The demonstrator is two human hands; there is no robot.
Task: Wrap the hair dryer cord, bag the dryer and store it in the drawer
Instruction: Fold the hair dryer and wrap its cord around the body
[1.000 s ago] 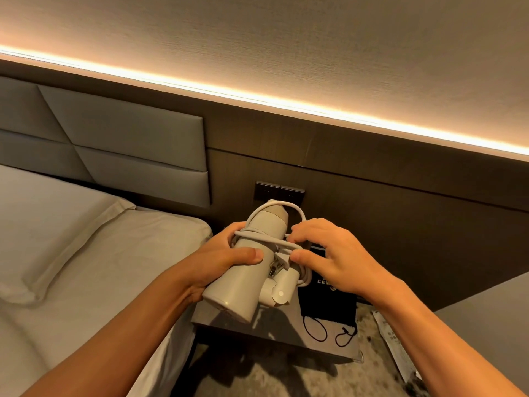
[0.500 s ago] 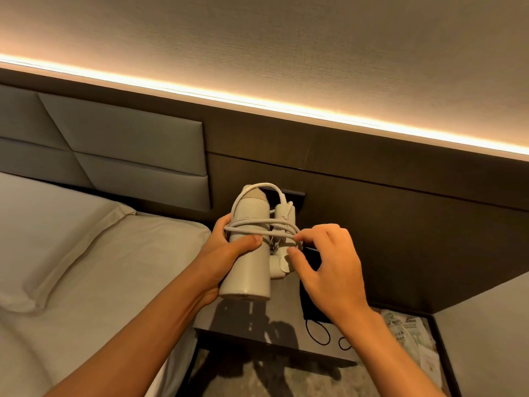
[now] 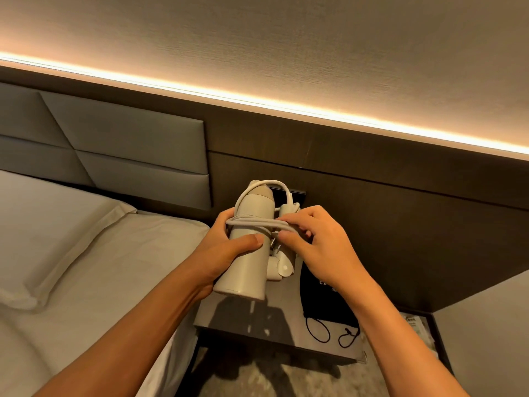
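A cream hair dryer [image 3: 248, 265] with its handle folded is held above the nightstand [image 3: 229, 316], nozzle end pointing toward me. My left hand [image 3: 226, 250] wraps around its barrel, thumb on top. The white cord [image 3: 257, 223] runs in several loops around the barrel and one loop arches over the far end. My right hand [image 3: 317, 245] pinches the cord beside the folded handle. A black drawstring bag [image 3: 323, 299] lies flat on the nightstand under my right wrist, its strings trailing toward me.
A bed with a pillow [image 3: 57, 233] and grey padded headboard [image 3: 123, 150] fills the left. A dark wall panel with a socket plate [image 3: 297, 194] is behind the dryer. An open compartment with papers [image 3: 418, 328] sits right of the nightstand.
The dryer has tilted from slanted to nearly upright and lifted slightly. My right hand has shifted up along the cord loops at the handle. The view has dropped a little.
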